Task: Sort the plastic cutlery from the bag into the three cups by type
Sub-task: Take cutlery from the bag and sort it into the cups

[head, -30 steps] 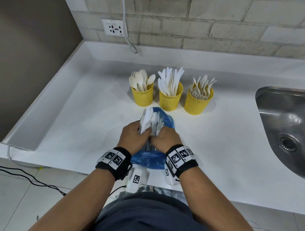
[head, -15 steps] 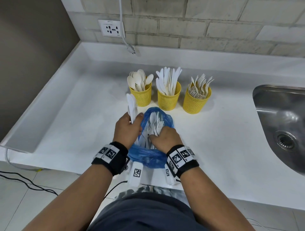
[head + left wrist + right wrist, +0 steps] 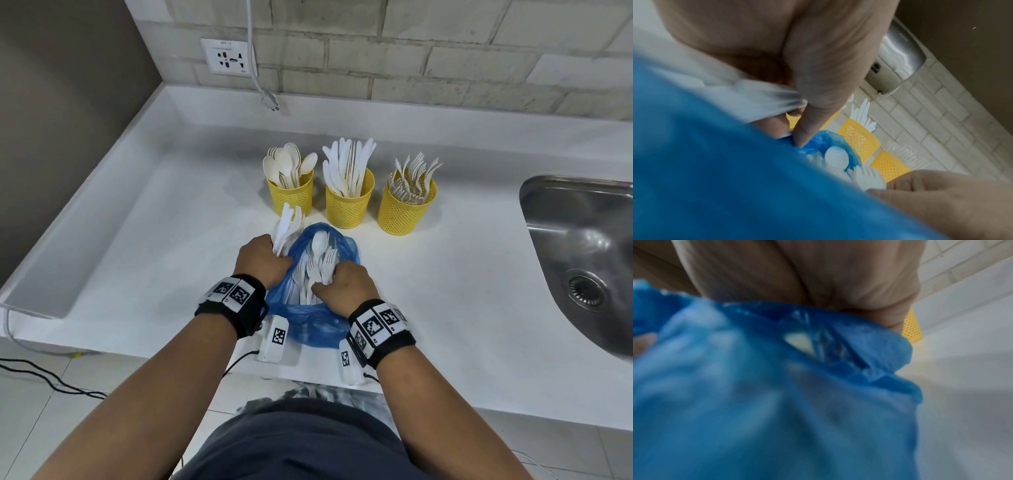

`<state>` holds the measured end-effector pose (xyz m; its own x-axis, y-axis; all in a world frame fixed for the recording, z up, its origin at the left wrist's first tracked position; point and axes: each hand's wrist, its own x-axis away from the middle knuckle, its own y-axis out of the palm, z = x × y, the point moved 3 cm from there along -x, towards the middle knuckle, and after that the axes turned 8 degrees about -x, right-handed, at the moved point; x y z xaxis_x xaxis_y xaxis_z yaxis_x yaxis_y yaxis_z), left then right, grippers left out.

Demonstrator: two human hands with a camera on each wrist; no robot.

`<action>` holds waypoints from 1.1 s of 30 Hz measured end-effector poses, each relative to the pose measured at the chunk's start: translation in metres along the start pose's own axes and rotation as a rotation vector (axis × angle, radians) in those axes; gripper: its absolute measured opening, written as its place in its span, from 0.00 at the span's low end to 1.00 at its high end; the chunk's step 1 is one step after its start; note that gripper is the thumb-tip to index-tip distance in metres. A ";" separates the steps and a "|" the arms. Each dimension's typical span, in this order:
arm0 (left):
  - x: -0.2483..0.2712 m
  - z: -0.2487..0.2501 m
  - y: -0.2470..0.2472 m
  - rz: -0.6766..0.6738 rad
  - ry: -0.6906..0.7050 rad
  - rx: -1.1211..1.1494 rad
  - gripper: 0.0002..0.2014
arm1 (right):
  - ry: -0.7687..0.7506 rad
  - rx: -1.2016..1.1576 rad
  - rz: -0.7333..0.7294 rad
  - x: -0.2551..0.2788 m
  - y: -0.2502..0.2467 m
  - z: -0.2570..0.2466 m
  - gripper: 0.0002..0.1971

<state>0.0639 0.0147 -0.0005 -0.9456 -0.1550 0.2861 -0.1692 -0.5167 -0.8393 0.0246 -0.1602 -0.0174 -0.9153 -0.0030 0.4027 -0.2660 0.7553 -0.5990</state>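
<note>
At frame centre, my left hand [image 3: 262,262] clutches knives [image 3: 287,228] bound for the middle cup [image 3: 348,202]; my right hand [image 3: 344,286] pins forks [image 3: 320,270] inside the blue bag [image 3: 308,322]

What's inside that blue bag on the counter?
The blue bag holds white plastic cutlery: a spoon and forks show at its mouth. The right hand and the bag hide whatever lies deeper.
</note>
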 end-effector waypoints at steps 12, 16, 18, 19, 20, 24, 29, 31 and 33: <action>0.039 0.000 -0.033 0.020 0.086 0.477 0.10 | -0.173 -0.224 -0.011 0.006 -0.013 -0.002 0.14; 0.038 0.009 -0.024 -0.054 0.201 0.383 0.07 | -0.226 -0.294 -0.048 0.004 -0.013 -0.003 0.06; 0.036 0.013 -0.017 -0.114 0.212 0.400 0.06 | -0.253 -0.300 -0.087 0.004 -0.012 -0.002 0.17; 0.035 0.015 -0.013 -0.131 0.190 0.437 0.07 | -0.266 -0.301 -0.103 0.004 -0.013 -0.003 0.20; 0.034 0.016 -0.011 -0.139 0.156 0.478 0.09 | -0.285 -0.303 -0.112 0.005 -0.013 -0.004 0.22; 0.033 0.020 -0.005 -0.184 0.080 0.577 0.21 | -0.347 -0.328 -0.102 0.008 -0.020 -0.007 0.18; 0.042 0.024 0.005 -0.307 0.106 0.701 0.07 | -0.327 -0.401 -0.041 0.007 -0.028 -0.012 0.10; 0.044 0.025 0.007 -0.363 0.166 0.693 0.15 | -0.267 -0.428 -0.017 0.004 -0.029 -0.014 0.10; 0.047 0.027 0.008 -0.400 0.251 0.659 0.20 | -0.218 -0.417 -0.048 0.003 -0.028 -0.019 0.08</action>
<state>0.0255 -0.0195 0.0188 -0.8954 0.2997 0.3293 -0.3834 -0.8950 -0.2280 0.0351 -0.1689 0.0139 -0.9591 -0.1481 0.2414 -0.2061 0.9495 -0.2365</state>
